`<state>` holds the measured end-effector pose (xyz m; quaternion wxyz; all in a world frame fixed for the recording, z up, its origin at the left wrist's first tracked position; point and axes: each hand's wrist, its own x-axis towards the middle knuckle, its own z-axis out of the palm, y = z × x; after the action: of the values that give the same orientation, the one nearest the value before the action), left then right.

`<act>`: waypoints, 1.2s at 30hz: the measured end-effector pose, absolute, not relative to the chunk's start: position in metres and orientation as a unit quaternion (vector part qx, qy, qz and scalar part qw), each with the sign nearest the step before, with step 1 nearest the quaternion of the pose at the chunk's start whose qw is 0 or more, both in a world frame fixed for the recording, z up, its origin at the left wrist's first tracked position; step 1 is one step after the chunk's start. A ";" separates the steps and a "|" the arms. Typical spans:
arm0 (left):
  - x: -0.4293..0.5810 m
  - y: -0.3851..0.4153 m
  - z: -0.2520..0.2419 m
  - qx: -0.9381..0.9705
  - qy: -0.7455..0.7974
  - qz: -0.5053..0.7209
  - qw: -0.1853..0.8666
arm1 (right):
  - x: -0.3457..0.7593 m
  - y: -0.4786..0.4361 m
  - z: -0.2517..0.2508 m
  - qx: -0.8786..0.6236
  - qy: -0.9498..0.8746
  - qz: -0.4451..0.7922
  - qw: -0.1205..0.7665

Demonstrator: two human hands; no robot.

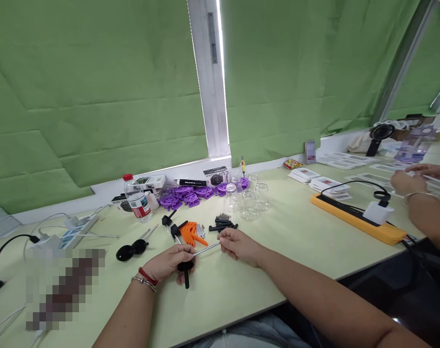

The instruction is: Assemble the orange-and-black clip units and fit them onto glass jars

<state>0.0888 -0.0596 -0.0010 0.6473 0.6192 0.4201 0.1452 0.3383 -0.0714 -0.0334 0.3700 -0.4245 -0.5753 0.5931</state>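
My left hand (168, 263) is closed around a black round part with a short black stem (185, 271) that points toward me. A thin silver metal rod (206, 249) runs from that black part up to my right hand (238, 244), whose fingers pinch the rod's far end. Both hands rest on the pale green table (278, 251), just in front of a small pile of orange plastic pieces (189, 233) and black small parts (223, 223).
A black double-disc piece with a metal rod (133, 249) lies left of my hands. Behind are purple plastic wheels (191, 195), glass jars (249, 198), a water bottle (137, 199) and power strips (354, 217). Another person's hands (408, 181) work at the far right.
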 end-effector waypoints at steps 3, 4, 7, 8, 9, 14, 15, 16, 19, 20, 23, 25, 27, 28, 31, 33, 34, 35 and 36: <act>0.089 -0.060 0.000 0.618 0.421 0.146 0.648 | 0.340 -0.071 -0.033 -0.414 -0.581 0.593 0.375; 0.089 -0.060 0.001 0.618 0.422 0.146 0.648 | 0.340 -0.071 -0.033 -0.411 -0.583 0.592 0.376; 0.089 -0.060 0.001 0.617 0.423 0.147 0.647 | 0.340 -0.071 -0.033 -0.413 -0.584 0.591 0.373; 0.089 -0.060 0.001 0.617 0.423 0.146 0.648 | 0.340 -0.071 -0.033 -0.418 -0.583 0.590 0.369; 0.089 -0.060 0.000 0.617 0.423 0.146 0.648 | 0.339 -0.071 -0.033 -0.422 -0.584 0.589 0.366; 0.087 -0.058 -0.003 0.616 0.420 0.145 0.650 | 0.339 -0.070 -0.032 -0.434 -0.584 0.582 0.363; 0.087 -0.058 -0.003 0.616 0.421 0.145 0.650 | 0.339 -0.070 -0.033 -0.431 -0.581 0.583 0.369; 0.087 -0.057 -0.003 0.615 0.422 0.144 0.650 | 0.339 -0.070 -0.033 -0.426 -0.578 0.585 0.377; 0.087 -0.057 -0.004 0.616 0.420 0.144 0.651 | 0.340 -0.069 -0.036 -0.400 -0.582 0.591 0.391; 0.087 -0.057 -0.004 0.617 0.418 0.144 0.651 | 0.341 -0.069 -0.036 -0.396 -0.586 0.591 0.388; 0.087 -0.057 -0.004 0.620 0.413 0.143 0.652 | 0.341 -0.069 -0.038 -0.400 -0.595 0.589 0.373; 0.087 -0.057 -0.005 0.621 0.412 0.141 0.651 | 0.341 -0.069 -0.038 -0.408 -0.595 0.587 0.367; 0.087 -0.057 -0.005 0.621 0.412 0.143 0.651 | 0.341 -0.069 -0.038 -0.413 -0.597 0.584 0.363; 0.087 -0.057 -0.005 0.621 0.412 0.143 0.651 | 0.341 -0.069 -0.038 -0.415 -0.599 0.582 0.361; 0.087 -0.057 -0.005 0.619 0.415 0.144 0.651 | 0.341 -0.069 -0.037 -0.419 -0.605 0.576 0.356; 0.087 -0.058 -0.004 0.618 0.415 0.148 0.651 | 0.341 -0.070 -0.037 -0.421 -0.603 0.576 0.355; 0.087 -0.058 -0.004 0.618 0.414 0.151 0.651 | 0.341 -0.070 -0.037 -0.419 -0.601 0.579 0.358; 0.087 -0.059 -0.004 0.619 0.414 0.152 0.650 | 0.341 -0.070 -0.037 -0.415 -0.599 0.581 0.363; 0.088 -0.059 -0.003 0.621 0.413 0.152 0.649 | 0.342 -0.070 -0.037 -0.410 -0.598 0.582 0.368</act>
<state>0.0877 -0.0591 -0.0034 0.6489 0.6207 0.4130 0.1518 0.3416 -0.0700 -0.0369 0.3683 -0.4099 -0.5981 0.5820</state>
